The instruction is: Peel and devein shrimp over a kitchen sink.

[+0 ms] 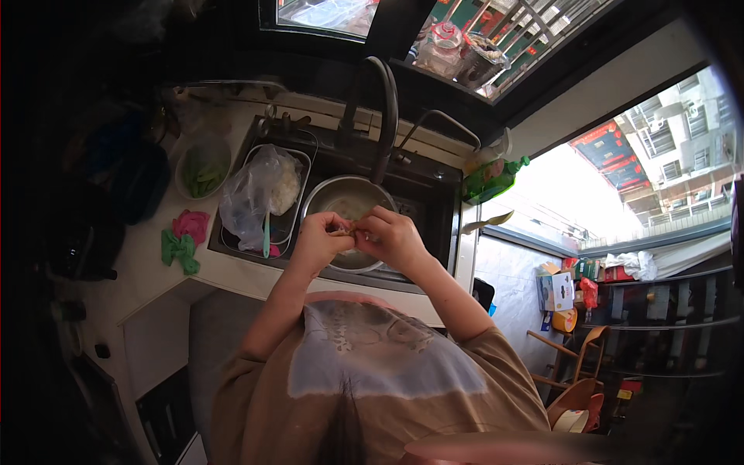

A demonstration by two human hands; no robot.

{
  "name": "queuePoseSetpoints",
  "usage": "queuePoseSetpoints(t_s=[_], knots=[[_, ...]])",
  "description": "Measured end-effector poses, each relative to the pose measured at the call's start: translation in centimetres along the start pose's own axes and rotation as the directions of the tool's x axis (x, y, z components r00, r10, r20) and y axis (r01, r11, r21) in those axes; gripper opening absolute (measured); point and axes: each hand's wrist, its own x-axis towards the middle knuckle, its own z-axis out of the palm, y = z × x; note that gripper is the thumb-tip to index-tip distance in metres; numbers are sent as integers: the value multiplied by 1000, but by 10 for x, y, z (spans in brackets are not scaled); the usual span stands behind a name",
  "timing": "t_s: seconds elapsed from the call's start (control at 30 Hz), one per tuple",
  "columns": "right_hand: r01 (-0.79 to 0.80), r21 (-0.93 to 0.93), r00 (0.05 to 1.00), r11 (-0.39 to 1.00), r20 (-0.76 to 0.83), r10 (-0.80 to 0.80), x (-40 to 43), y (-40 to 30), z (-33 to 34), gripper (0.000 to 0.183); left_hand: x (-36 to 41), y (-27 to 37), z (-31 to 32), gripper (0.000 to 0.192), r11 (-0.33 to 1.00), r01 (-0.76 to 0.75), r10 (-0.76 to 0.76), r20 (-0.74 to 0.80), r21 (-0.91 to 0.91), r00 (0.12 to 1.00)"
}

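Note:
Over a round metal bowl (325,189) in the dark sink, my left hand (318,238) and my right hand (395,237) meet at their fingertips. Between them they pinch a small brownish piece (344,232), partly covered by the fingers; I cannot tell what it is. Cloudy liquid (343,202) with pale bits lies in the bowl. Beside my left hand, a wire-rimmed tray (300,229) holds a clear plastic bag (247,192), a pale, grainy mass (286,189) and a light green handle (267,235).
A black faucet (388,116) arches above the bowl. Left on the counter are a bowl of green vegetables (203,174), a pink cloth (190,225) and a green cloth (183,253). A green pump bottle (494,179) stands at the sink's right edge, near a yellowish utensil (491,222).

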Motion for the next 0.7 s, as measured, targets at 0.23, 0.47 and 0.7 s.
queuePoseSetpoints(t_s=[0.23, 0.47, 0.7], knots=[[-239, 211, 966, 948, -43, 254, -8, 16, 11, 13, 16, -16, -5, 18, 987, 67, -53, 97, -148, 994], [-358, 446, 911, 820, -28, 412, -21, 33, -5, 17, 27, -11, -4, 18, 958, 139, -94, 181, -251, 979], [-282, 250, 954, 926, -30, 299, -16, 12, -11, 25, 27, -8, 4, 22, 964, 162, -126, 175, -212, 976]])
